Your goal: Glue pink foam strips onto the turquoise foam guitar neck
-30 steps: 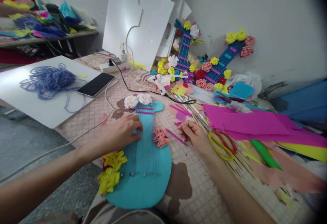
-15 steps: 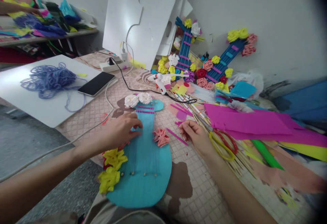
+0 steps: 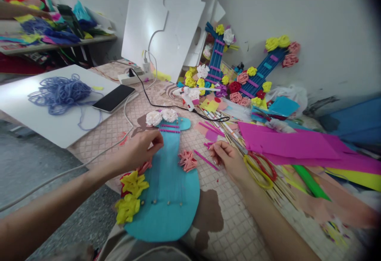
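Observation:
A turquoise guitar-shaped board lies at the table's near edge, with thin strings, short magenta strips across its neck and crepe flowers along its sides. My left hand is over the left side of the neck, thumb and fingertips pinched together; anything between them is too small to make out. To the right of the neck, my right hand is closed near the ends of loose magenta strips. Whether a small piece sits in its fingertips cannot be made out.
Behind the board lie a white glue gun and its black cord. Scissors, sticks and magenta sheets are at right. A phone and blue yarn are at left. Another person's arm shows at upper left.
My left hand has drawn slightly left and its thumb and fingers have come together. My right hand has barely moved.

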Demonstrator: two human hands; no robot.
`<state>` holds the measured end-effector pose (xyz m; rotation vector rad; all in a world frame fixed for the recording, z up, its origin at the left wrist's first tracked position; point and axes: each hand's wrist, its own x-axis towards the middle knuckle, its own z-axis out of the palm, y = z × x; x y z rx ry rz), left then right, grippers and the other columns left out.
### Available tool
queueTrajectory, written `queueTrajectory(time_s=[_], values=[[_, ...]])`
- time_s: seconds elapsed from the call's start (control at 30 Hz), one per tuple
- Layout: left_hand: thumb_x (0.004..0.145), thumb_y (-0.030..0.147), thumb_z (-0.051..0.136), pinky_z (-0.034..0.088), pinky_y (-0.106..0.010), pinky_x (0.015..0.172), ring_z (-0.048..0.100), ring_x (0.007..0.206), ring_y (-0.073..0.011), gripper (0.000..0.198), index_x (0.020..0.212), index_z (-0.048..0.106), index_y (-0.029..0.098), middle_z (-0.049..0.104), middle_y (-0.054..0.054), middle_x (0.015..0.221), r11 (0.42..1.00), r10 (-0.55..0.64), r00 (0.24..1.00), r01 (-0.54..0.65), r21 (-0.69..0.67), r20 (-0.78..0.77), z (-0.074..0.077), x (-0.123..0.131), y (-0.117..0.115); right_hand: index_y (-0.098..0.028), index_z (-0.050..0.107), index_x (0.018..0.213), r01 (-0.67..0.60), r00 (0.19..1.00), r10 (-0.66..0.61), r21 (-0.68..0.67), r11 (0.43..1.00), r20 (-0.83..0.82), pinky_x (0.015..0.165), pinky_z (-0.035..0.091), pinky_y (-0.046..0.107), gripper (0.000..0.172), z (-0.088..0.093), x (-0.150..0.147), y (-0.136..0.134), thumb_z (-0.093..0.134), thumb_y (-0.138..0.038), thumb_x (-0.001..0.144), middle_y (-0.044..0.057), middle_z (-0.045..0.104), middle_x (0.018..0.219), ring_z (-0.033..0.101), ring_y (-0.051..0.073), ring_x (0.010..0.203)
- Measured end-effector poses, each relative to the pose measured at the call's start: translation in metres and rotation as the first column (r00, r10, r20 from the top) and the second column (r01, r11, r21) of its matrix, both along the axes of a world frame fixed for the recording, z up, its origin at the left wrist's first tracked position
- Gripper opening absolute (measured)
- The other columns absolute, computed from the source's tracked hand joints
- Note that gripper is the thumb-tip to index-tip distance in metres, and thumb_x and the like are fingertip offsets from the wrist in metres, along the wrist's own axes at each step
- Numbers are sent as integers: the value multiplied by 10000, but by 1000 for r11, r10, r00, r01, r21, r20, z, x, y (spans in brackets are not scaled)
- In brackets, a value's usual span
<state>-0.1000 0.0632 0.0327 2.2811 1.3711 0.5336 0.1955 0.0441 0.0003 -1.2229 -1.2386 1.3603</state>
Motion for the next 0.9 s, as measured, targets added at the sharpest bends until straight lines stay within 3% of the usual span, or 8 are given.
queueTrajectory(time_s=[0.13, 0.27, 0.37, 0.53, 0.63, 0.73, 0.9], values=[[854, 243, 476, 386, -252, 576, 526, 622, -137, 82, 804, 518, 194, 588, -5, 711, 989, 125, 989, -131, 72, 81, 3, -16, 7, -181, 602, 788, -3, 1000, 2, 15, 1000, 11, 433, 313, 202, 262, -1, 4, 2, 612, -440, 827, -22, 560, 658, 448, 70, 482], [871, 235, 442, 375, -285, 604, 536, 671, -175, 84, 860, 514, 192, 589, -37, 748, 951, 223, 972, -201, 233, -70, 0, -31, 7, -185, 608, 796, 43, 999, -44, 52, 998, 29, 447, 335, 202, 245, 4, 13, 6, 620, -429, 822, -22, 571, 665, 457, 71, 493], [902, 245, 398, 397, -319, 679, 553, 757, -209, 152, 943, 534, 191, 609, -63, 810, 923, 236, 958, -168, 345, -164, -9, -39, 9, -189, 601, 792, 110, 992, -116, 104, 988, 54, 448, 345, 203, 244, 11, 24, 11, 622, -431, 817, -23, 570, 653, 461, 73, 489], [937, 322, 340, 434, -342, 735, 585, 804, -228, 325, 796, 587, 166, 626, -103, 877, 925, 138, 972, -58, 376, -189, -24, -36, 15, -194, 573, 804, 63, 948, -118, 190, 980, 297, 466, 349, 216, 215, 24, 34, 12, 593, -406, 835, -26, 552, 644, 450, 85, 500], [933, 358, 355, 437, -326, 672, 609, 750, -225, 324, 890, 607, 159, 652, -100, 862, 951, 133, 979, -83, 297, -154, -27, -29, 18, -198, 580, 831, -101, 873, 5, 171, 980, 487, 520, 374, 233, 149, 28, 27, 4, 578, -346, 844, -10, 576, 697, 498, 114, 578], [906, 357, 410, 436, -313, 646, 623, 718, -217, 264, 941, 594, 171, 676, -77, 833, 979, 133, 985, -113, 173, -112, -32, -27, 21, -202, 578, 817, -276, 726, 113, 137, 951, 679, 579, 394, 254, 75, 27, 17, -9, 559, -269, 845, 7, 599, 773, 533, 137, 659], [866, 409, 491, 450, -283, 629, 635, 716, -194, 263, 972, 589, 190, 685, -48, 823, 987, 157, 985, -159, 17, 76, -41, -28, 26, -205, 515, 798, -322, 528, 72, 122, 939, 846, 621, 395, 272, 78, 14, 11, -25, 593, -215, 803, 18, 573, 838, 526, 152, 714]])
